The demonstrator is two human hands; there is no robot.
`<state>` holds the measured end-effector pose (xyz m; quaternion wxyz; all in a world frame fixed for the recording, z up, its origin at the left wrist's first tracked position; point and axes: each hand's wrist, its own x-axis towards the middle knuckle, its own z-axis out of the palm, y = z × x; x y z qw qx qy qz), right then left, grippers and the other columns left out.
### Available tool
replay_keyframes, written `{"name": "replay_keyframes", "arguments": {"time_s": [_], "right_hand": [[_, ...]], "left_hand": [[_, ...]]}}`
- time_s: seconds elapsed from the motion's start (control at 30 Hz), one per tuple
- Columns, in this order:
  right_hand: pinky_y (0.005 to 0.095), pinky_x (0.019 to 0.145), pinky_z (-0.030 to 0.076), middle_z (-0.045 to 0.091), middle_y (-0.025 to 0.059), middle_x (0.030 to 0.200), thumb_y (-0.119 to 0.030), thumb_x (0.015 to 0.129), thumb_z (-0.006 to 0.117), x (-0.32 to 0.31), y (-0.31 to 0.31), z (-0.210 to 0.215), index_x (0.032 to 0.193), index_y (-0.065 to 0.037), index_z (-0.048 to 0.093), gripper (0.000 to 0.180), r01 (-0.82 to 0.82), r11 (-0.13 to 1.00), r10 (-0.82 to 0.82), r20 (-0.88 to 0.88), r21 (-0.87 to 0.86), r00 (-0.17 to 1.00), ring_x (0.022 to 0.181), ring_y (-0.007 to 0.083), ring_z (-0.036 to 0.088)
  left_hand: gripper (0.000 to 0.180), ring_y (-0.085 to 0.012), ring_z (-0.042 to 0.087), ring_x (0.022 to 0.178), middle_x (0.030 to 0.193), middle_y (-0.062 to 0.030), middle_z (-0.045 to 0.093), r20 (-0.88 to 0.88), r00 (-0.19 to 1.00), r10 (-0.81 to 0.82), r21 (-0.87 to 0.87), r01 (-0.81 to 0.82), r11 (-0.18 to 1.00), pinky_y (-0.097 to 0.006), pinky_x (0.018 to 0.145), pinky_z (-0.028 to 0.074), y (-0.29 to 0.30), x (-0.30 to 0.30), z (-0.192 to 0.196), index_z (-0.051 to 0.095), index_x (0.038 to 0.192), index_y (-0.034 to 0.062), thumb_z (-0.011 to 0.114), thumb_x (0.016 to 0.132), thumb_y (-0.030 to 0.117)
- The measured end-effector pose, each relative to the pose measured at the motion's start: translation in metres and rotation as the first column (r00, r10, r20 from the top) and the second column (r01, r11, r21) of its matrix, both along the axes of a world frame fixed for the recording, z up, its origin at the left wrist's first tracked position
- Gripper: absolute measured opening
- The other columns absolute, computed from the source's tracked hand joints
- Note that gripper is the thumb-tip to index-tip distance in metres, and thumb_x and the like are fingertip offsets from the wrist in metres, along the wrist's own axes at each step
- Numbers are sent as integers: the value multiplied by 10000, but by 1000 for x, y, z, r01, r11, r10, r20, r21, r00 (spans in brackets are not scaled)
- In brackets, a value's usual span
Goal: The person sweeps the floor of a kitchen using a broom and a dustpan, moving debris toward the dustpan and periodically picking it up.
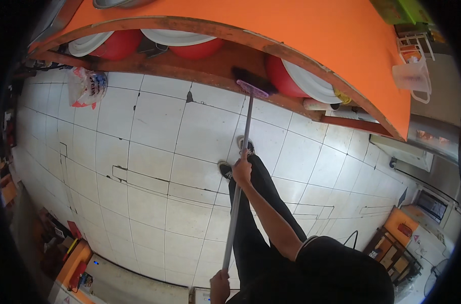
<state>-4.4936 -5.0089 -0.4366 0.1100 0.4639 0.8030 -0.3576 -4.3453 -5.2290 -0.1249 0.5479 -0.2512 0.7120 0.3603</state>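
- Floor (pixel 154 152): pale square tiles, dark grout, several cracked, filling the centre of the frame.
- Orange surface (pixel 271 25) arcs across the top; wooden shelf (pixel 210 63) beneath, holding red bowls (pixel 120 44).
- Plastic bag (pixel 86 86), upper left.
- Orange crates (pixel 73 263), lower left.

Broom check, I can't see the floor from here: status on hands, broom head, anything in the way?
Both hands gripping the broom handle: right hand mid-handle, left hand at the top. Broom head under the orange counter. Plastic bag far left.
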Motion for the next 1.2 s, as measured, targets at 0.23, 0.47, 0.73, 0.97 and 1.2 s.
{"name": "replay_keyframes", "arguments": {"time_s": [0.23, 0.47, 0.73, 0.97, 1.2], "right_hand": [[465, 557, 440, 578, 230, 703, -58, 849, 415, 12, -49, 48, 1342, 27, 161, 561, -92, 991, 72, -185, -101, 980, 612, 382, 566], [422, 507, 435, 567, 190, 650, -46, 818, 446, -25, 30, 1, 1341, -35, 225, 568, -126, 991, 121, -101, -47, 987, 583, 340, 576], [387, 490, 444, 558, 214, 663, -57, 863, 396, 66, -54, 35, 1356, -24, 192, 535, 17, 982, -31, -70, -190, 997, 554, 347, 580], [438, 545, 455, 588, 226, 708, -69, 860, 403, 59, 20, 21, 1358, -47, 181, 546, 119, 980, -130, -65, -157, 989, 611, 373, 590], [455, 602, 459, 570, 253, 728, -108, 870, 409, 55, -23, 50, 1314, -24, 301, 464, 18, 991, -28, -76, -134, 997, 663, 408, 579]], "left_hand": [[350, -396, 450, 948, 1040, -250, 487, 39, 911, -410, 33, 409, 912, -447, 808, 382, -46, 83, 8, 462, 1152, -1, 475, 858, 189], [515, -233, 492, 497, 497, -113, 448, 125, 989, 79, 6, -81, 997, -355, 482, 378, 37, 48, -61, 508, 648, -11, 390, 887, 430], [310, -335, 473, 736, 781, -191, 460, 131, 978, -164, -31, 169, 985, -418, 651, 377, -42, 75, 23, 467, 928, -6, 446, 870, 298], [385, -400, 454, 925, 1026, -243, 492, -88, 941, -327, 52, 332, 942, -457, 792, 383, -1, 20, 28, 445, 1170, -4, 509, 848, 197], [450, -211, 464, 550, 528, -139, 512, 180, 943, 279, -121, -260, 958, -411, 520, 380, -1, 33, 32, 578, 730, -45, 412, 896, 338]]}}
